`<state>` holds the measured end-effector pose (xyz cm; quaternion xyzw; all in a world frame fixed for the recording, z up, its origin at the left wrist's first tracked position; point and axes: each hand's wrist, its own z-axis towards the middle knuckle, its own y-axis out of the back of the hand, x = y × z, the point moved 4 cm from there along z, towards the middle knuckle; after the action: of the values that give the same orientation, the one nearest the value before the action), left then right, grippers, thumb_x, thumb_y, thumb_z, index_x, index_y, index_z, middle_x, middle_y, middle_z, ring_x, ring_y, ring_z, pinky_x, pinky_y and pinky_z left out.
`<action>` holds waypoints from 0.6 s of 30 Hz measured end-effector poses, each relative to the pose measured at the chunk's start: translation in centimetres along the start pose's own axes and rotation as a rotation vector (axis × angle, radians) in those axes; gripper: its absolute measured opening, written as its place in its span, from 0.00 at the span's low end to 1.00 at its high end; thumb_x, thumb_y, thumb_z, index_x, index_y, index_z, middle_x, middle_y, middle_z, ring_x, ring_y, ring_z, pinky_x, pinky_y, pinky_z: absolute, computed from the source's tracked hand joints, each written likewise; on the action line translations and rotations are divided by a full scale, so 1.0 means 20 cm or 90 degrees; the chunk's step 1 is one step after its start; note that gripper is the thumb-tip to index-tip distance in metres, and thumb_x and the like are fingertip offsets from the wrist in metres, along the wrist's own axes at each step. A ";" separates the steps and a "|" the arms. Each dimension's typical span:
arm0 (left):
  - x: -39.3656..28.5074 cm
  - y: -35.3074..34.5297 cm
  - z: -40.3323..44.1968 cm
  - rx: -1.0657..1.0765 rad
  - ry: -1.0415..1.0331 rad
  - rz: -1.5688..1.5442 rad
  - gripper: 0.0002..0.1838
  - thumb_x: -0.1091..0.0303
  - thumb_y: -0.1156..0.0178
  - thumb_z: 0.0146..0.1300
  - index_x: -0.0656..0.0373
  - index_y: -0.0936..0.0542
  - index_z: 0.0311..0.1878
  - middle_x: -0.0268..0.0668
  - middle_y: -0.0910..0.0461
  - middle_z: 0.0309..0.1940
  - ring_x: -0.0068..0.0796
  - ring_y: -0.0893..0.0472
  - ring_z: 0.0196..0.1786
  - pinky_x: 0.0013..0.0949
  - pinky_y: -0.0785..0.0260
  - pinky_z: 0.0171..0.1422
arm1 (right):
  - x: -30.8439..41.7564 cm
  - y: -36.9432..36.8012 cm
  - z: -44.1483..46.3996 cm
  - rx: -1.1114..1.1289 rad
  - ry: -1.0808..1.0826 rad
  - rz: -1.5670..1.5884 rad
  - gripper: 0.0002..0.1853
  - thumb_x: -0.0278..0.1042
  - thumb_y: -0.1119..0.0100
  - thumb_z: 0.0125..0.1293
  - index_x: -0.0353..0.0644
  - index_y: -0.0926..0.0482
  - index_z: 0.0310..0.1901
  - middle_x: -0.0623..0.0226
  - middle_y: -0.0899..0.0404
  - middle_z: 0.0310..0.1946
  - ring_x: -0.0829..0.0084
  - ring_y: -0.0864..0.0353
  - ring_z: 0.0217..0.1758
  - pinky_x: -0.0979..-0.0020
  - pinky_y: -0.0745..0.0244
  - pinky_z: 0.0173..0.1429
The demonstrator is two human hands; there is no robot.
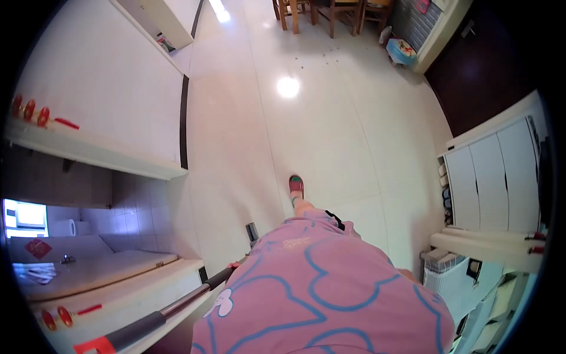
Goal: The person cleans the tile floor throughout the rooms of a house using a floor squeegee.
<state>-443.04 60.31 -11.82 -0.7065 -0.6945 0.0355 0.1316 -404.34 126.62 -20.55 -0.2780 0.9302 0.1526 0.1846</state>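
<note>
My left hand [234, 265] shows only in part at the left side of the pink garment [318, 289]. Its fingers are closed around a long pole [186, 297] with dark grey grips, a bare metal stretch and a red end at the lower left. Beyond the hand, a grey flat piece [252, 231] sticks out just above the floor; whether it belongs to the pole I cannot tell. A sliver of skin peeks out at the garment's right side, but my right hand itself is hidden. Ahead, one foot in a red shoe [296, 184] stands on the floor.
Pale tiled floor [312, 130] stretches ahead to wooden chairs [342, 15]. To the left are a white wall [106, 76] and a doorway to a washbasin counter [118, 271]. A white cabinet [483, 183], a dark door [471, 71] and a blue stool [402, 53] line the right.
</note>
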 end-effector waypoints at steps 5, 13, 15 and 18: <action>0.12 -0.80 0.15 0.021 -0.005 -0.008 0.10 0.65 0.45 0.58 0.52 0.30 0.22 0.29 0.30 0.15 0.23 0.29 0.16 0.24 0.37 0.18 | 1.35 1.38 0.14 -0.530 0.408 -0.106 0.20 0.35 0.52 0.63 0.40 0.24 0.55 0.53 0.24 0.56 0.54 0.26 0.60 0.55 0.31 0.63; 0.40 -1.90 0.36 0.041 -0.005 -0.023 0.10 0.64 0.45 0.58 0.52 0.30 0.22 0.29 0.30 0.15 0.23 0.29 0.16 0.24 0.37 0.19 | 3.19 2.75 -2.83 -0.450 1.101 0.247 0.19 0.38 0.48 0.70 0.41 0.26 0.59 0.63 0.22 0.52 0.70 0.24 0.55 0.71 0.31 0.61; 0.48 -2.25 0.45 0.054 -0.006 -0.023 0.10 0.64 0.45 0.58 0.52 0.30 0.22 0.29 0.30 0.15 0.23 0.29 0.16 0.24 0.37 0.19 | 3.26 2.81 -3.45 -0.400 1.295 0.235 0.16 0.27 0.45 0.67 0.40 0.24 0.57 0.63 0.22 0.51 0.72 0.24 0.54 0.72 0.29 0.58; 0.63 -2.84 0.53 0.084 -0.051 0.080 0.10 0.64 0.46 0.59 0.52 0.30 0.22 0.29 0.30 0.15 0.23 0.29 0.16 0.24 0.37 0.19 | 3.25 3.03 -4.03 -0.911 1.494 0.048 0.20 0.23 0.42 0.61 0.47 0.22 0.55 0.64 0.23 0.51 0.67 0.24 0.54 0.68 0.27 0.57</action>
<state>-500.37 74.24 -6.94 -0.7366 -0.6494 0.1178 0.1478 -510.48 113.92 33.96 -0.2511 0.2652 0.2768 -0.8888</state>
